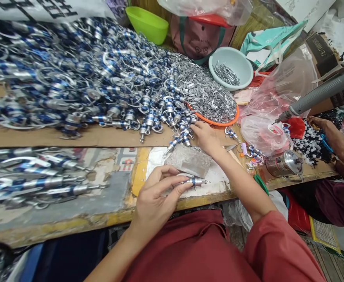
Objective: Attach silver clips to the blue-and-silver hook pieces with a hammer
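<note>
My left hand [160,192] pinches a small silver-and-blue metal cylinder [198,182] between thumb and fingers, with its narrow end pointing right. The cylinder lies level, low over the white bench surface, just in front of a grey metal block [189,161]. Beyond the block, my right hand [205,137] reaches the near edge of a large pile of similar silver-and-blue cylinders [101,78]. Its fingers are drawn together beside several loose pieces [180,127]; what lies between the fingertips is hidden.
More cylinders [42,176] lie at left. An orange-rimmed container [219,123] holds small metal plates, behind it a pale bowl [245,66] of metal pins. An electric screwdriver [321,92] hangs at right above a lidded steel cup [283,164]. Another person's hand [324,125] is among black-and-white parts.
</note>
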The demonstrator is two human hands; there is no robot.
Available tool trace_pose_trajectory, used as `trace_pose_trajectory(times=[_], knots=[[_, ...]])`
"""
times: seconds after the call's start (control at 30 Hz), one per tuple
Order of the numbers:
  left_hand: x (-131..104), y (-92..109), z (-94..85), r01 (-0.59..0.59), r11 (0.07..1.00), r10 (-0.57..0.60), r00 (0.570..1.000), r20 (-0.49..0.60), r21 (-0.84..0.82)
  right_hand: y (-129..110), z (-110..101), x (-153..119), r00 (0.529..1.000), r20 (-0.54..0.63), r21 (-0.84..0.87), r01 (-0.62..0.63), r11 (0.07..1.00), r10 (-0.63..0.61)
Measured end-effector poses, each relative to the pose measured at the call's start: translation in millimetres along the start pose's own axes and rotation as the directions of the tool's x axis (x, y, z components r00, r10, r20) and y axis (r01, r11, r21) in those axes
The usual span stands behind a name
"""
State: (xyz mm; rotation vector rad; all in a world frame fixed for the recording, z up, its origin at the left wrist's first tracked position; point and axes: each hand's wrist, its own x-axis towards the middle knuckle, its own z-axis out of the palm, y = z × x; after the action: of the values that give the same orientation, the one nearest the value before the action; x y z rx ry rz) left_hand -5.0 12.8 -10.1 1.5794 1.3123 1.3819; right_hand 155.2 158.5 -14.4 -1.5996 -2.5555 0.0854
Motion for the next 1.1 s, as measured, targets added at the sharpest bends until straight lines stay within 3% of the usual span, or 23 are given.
trace_pose_trajectory(times=[0.27,0.4,0.47,0.53,0.63,0.87,0.97,1.1], knots=[[8.4,0.2,0.5,-0.004,1.0,0.005,1.0,-0.016,0.026,18.8,-2.7,-10.4,0.997,0.001,-0.047,-0.079,0.996,0.079],[12.4,0.2,0.5,-0.038,0.999,0.037,0.999,0.014,0.006,13.1,-21.5,-20.7,0.995,-0.057,0.027,-0.083,0.996,0.085],[13.5,1.9,-1.5,-0.052,0.999,0.053,0.998,0.027,-0.002,-1.0,-38.2,-37.2,0.995,-0.101,0.134,-0.006,0.991,0.019],[13.9,4.3,-3.6,-0.052,0.999,0.053,0.998,0.036,-0.007,-19.8,-54.5,-59.2,0.986,-0.116,0.256,0.147,0.955,-0.121],[14.4,7.0,-4.8,-0.051,0.999,0.052,0.998,0.035,-0.02,-44.9,-68.0,-87.6,0.948,-0.099,0.26,0.317,0.912,-0.301],[14.8,5.1,-1.5,-0.039,0.998,0.04,0.999,0.021,-0.054,-54.9,-63.8,-96.3,0.918,-0.167,0.223,0.391,0.893,-0.36],[14.0,5.9,-1.5,0.023,0.993,-0.022,1.0,0.012,-0.115,-54.5,-64.5,-96.8,0.906,-0.207,0.243,0.414,0.878,-0.37],[14.1,7.6,-4.2,0.24,0.923,-0.232,0.971,0.065,-0.299,-52.3,-58.8,-103.4,0.892,-0.345,0.319,0.403,0.858,-0.291]])
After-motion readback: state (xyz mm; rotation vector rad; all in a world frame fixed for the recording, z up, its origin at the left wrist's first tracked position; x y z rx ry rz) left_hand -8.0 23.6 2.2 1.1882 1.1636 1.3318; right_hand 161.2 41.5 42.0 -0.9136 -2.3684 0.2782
